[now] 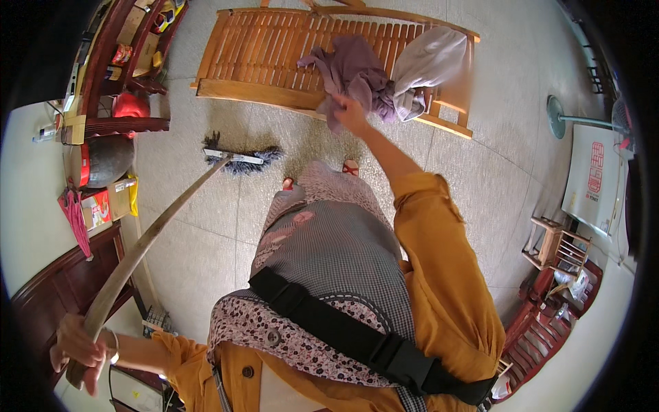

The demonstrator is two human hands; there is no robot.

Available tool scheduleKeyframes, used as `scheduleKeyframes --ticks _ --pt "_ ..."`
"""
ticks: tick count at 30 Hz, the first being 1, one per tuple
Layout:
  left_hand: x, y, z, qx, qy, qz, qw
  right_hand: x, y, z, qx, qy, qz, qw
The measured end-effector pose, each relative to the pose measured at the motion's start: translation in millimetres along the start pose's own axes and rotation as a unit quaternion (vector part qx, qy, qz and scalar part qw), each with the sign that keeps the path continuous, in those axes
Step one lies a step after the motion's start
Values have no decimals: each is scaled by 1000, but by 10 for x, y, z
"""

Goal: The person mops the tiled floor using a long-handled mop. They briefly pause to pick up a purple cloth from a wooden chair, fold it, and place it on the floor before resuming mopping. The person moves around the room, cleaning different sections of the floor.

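Note:
My left hand (79, 350), at the lower left, is wrapped round the upper end of a long wooden mop handle (158, 230). The mop head (240, 158), with a pale bar and dark grey fringe, rests on the floor ahead of my feet. My right hand (351, 115) reaches forward, its fingers closed on a crumpled purple cloth (350, 65). This cloth lies on a slatted wooden recliner (268, 55) and hangs over its near edge. Beside it on the right is a pale grey cloth (432, 58); a striped piece shows under it.
Dark red wooden shelves (123, 126) line the left, with a dark round pot (110, 161), boxes and a folded pink umbrella (74, 220). On the right are a standing fan's base (555, 117), a white panel (592, 178), a small wooden stool (546, 244) and a red slatted bench (542, 350).

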State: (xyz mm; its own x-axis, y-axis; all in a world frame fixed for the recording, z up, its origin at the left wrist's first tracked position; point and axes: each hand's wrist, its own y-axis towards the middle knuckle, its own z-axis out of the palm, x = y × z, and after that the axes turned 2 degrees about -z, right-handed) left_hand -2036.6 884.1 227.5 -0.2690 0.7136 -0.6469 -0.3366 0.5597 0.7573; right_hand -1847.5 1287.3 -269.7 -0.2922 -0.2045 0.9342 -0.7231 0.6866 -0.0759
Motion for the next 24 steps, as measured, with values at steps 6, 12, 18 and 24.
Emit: scheduleKeyframes --ticks 6,12,18,24 --pt "241 -190 -400 259 -312 -309 861 1947 1090 -703 53 442 -68 893" --pt "654 119 -153 589 236 -505 584 3352 1225 -1068 187 429 -207 859" --pt "804 357 -400 514 -9 -685 516 4409 754 -819 215 347 -281 869" --pt "1260 476 -543 158 242 -418 861 5097 437 -224 206 304 -411 834"
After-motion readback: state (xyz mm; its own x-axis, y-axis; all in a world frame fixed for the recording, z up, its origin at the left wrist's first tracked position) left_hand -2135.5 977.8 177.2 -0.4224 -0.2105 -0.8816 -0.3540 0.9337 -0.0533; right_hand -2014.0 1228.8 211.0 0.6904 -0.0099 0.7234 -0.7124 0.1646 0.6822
